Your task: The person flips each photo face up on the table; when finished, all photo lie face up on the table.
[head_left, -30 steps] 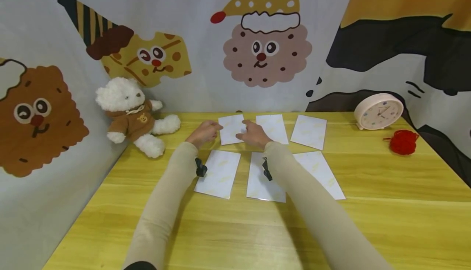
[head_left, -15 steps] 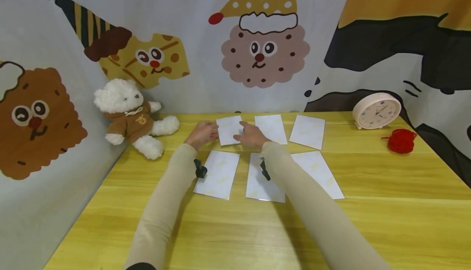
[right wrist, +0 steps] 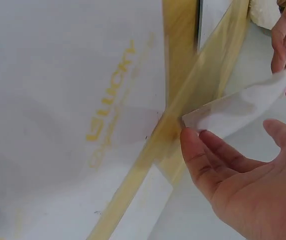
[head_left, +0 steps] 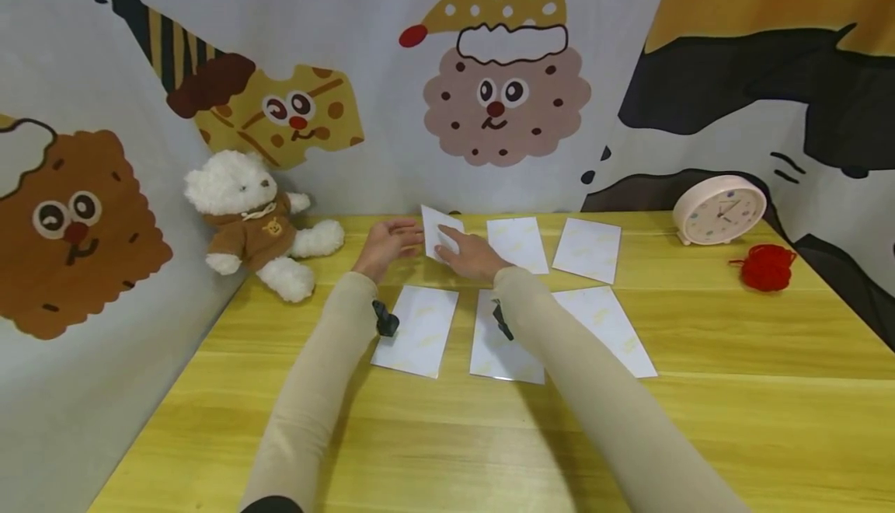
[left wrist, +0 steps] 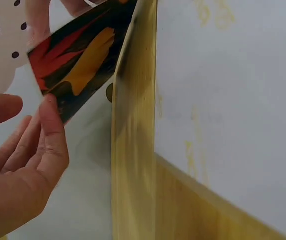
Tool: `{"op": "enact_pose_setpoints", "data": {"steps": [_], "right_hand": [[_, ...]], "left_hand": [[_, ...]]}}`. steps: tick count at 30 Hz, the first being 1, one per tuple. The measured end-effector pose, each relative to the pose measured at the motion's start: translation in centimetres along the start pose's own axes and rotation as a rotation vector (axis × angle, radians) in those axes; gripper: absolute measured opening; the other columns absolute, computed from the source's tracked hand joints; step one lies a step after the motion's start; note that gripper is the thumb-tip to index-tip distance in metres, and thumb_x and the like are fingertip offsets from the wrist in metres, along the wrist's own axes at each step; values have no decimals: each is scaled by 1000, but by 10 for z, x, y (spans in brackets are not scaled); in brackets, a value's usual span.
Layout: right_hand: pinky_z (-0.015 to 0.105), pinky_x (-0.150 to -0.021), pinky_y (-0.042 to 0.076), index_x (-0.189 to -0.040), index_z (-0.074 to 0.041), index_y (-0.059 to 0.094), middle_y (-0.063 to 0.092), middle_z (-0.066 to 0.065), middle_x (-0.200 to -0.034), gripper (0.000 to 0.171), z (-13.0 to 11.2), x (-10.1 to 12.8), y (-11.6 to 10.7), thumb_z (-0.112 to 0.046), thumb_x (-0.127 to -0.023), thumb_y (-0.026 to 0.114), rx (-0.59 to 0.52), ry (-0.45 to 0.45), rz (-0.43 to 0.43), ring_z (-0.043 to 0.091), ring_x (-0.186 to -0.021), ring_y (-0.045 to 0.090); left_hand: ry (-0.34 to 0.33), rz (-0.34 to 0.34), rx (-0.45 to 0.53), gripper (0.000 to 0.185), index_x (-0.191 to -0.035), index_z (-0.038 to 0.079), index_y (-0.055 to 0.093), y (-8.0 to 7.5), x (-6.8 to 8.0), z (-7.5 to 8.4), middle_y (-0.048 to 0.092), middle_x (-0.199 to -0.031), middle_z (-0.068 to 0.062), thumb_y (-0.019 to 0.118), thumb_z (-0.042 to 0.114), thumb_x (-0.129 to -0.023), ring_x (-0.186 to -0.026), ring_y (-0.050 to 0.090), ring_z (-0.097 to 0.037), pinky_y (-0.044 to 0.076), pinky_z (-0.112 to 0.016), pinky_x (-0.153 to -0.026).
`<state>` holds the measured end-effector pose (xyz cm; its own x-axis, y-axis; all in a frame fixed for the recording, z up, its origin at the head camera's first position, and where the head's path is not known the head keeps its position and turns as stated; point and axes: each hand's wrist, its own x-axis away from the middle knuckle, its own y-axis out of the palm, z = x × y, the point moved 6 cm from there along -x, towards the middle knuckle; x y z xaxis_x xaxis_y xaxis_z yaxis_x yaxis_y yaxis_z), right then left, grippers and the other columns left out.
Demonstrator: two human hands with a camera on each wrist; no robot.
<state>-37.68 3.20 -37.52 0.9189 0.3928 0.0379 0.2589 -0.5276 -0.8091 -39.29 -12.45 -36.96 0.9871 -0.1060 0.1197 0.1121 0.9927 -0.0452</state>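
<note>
2 long beige sleeves (head_left: 311, 389), left one creased, 2 black wrist devices (head_left: 386, 319)

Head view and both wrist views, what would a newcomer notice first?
Probably the tilted card between the left hand and right hand, its red and orange side showing in the left wrist view. Next would come the white teddy bear seated at left, then the red yarn in front of the pink clock at right.
</note>
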Motion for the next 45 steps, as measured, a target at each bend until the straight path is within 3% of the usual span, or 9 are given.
{"op": "enact_pose_setpoints", "data": {"steps": [4, 9, 14, 24, 28, 33, 36, 40, 45], "right_hand": [[44, -115, 26, -148, -30, 20, 36, 11, -149, 57, 0, 0, 0, -49, -96, 36, -19, 13, -6, 30, -137, 34], [45, -115, 24, -148, -33, 19, 37, 9, -148, 56, -2, 0, -2, -50, -96, 35, -52, 19, -10, 29, -139, 31], [46, -114, 26, -147, -37, 17, 55, 10, -132, 54, -3, 0, -3, -50, -97, 33, -87, 40, -16, 28, -132, 42], [47, -100, 42, -143, -47, 18, 47, 10, -139, 54, -2, -2, -11, -55, -94, 36, -206, 50, -5, 29, -120, 51], [45, -90, 50, -144, -42, 25, 53, 13, -128, 51, -5, -2, -15, -42, -96, 44, -387, 15, 23, 31, -113, 56], [51, -96, 46, -145, -29, 28, 47, 16, -134, 51, -12, -4, -13, -20, -98, 45, -730, -32, -14, 35, -117, 54], [54, -98, 44, -147, -23, 25, 46, 18, -134, 54, -16, -5, -12, -12, -97, 43, -841, -48, -39, 36, -118, 52], [53, -97, 45, -147, -18, 25, 47, 20, -132, 57, -16, -6, -13, -4, -95, 43, -853, -49, -28, 38, -117, 53], [49, -91, 50, -147, -14, 23, 48, 19, -133, 67, -11, -3, -16, 12, -87, 36, -710, -33, 13, 34, -113, 56]], "left_hand": [[25, 8, -5, 46, -131, 1, 47, 4, 0, 1, 57, -127, -19, 60, 2, -87, -87, 64, -11, 47, -45, -98], [49, -5, -18, 49, -132, -1, 46, 10, 0, 3, 55, -128, -20, 60, -2, -85, -83, 61, -8, 46, -45, -99], [60, -55, -9, 46, -132, 0, 47, 14, -1, 2, 54, -130, -20, 57, -2, -87, -92, 61, -14, 43, -48, -101], [34, -159, 38, 46, -134, 21, 47, 19, 2, 0, 46, -139, -13, 56, 8, -91, -122, 51, -29, 38, -52, -105], [12, -168, 22, 46, -131, 33, 49, 19, 2, -1, 43, -141, -11, 61, 20, -89, -128, 46, -31, 36, -53, -106], [-15, -159, -19, 48, -128, 42, 47, 19, 0, -3, 42, -139, -10, 65, 33, -85, -129, 42, -33, 36, -61, -102], [-36, -150, -20, 53, -131, 41, 44, 20, -1, -2, 41, -138, -12, 67, 35, -83, -126, 44, -32, 38, -61, -99], [-59, -87, -53, 65, -136, 31, 41, 18, -1, 0, 42, -137, -15, 73, 31, -79, -121, 49, -31, 43, -54, -98], [-25, 44, -289, 77, -138, 19, 39, 10, -2, 3, 41, -142, -10, 79, 25, -72, -126, 46, -27, 43, -43, -102]]}}
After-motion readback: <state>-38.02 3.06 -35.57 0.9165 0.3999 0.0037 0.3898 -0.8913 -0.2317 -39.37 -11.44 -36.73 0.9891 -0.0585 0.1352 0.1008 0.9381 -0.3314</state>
